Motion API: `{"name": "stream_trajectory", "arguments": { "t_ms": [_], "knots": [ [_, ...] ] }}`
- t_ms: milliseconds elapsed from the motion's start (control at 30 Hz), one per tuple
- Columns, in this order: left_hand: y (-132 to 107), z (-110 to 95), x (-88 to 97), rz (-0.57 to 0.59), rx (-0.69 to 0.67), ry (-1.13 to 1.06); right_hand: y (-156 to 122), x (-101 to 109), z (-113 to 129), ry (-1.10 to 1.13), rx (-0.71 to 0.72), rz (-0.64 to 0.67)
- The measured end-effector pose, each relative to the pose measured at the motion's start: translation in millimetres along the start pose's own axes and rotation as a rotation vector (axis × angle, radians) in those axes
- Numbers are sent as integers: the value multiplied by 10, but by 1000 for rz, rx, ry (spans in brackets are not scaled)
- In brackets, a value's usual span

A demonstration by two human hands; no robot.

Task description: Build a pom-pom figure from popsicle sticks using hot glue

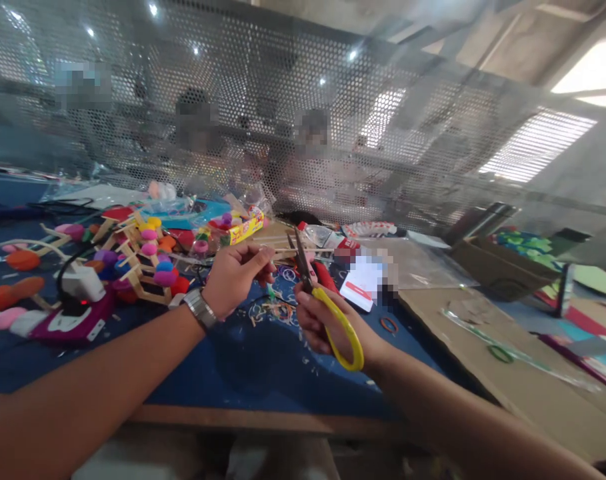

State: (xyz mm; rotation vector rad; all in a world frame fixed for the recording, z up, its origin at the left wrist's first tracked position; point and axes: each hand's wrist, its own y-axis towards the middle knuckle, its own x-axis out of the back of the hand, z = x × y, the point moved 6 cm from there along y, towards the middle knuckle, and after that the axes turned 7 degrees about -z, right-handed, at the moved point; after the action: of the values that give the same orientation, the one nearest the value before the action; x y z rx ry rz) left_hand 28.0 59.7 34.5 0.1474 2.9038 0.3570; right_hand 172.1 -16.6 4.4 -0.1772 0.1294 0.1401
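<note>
My left hand is closed in a pinch above the middle of the table. From its fingertips a thin pale strand stretches to the right, passing at the scissor blades. A small green piece shows just under those fingers; whether they hold it I cannot tell. My right hand grips scissors with yellow handles and dark blades. The blades point up and away, slightly parted, close to the strand. Whether they touch it is unclear. Beneath both hands lies a scatter of small coloured scraps on the blue tabletop.
Wooden frames with coloured balls crowd the left, beside a purple power strip. A bottle, a phone and a reddish ring lie beyond my right hand. Cardboard covers the right side. A perforated metal screen stands behind.
</note>
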Motion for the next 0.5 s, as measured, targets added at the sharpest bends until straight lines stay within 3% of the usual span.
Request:
{"name": "stream_trajectory", "arguments": {
  "t_ms": [100, 233, 500],
  "knots": [
    [19, 15, 50, -54, 7, -48, 63, -58, 3, 14, 15, -13],
    [23, -44, 85, -75, -81, -39, 90, -86, -12, 27, 26, -19],
    [-14, -69, 77, 1, -155, 74, 59, -29, -73, 15, 75, -39]
  ]
}}
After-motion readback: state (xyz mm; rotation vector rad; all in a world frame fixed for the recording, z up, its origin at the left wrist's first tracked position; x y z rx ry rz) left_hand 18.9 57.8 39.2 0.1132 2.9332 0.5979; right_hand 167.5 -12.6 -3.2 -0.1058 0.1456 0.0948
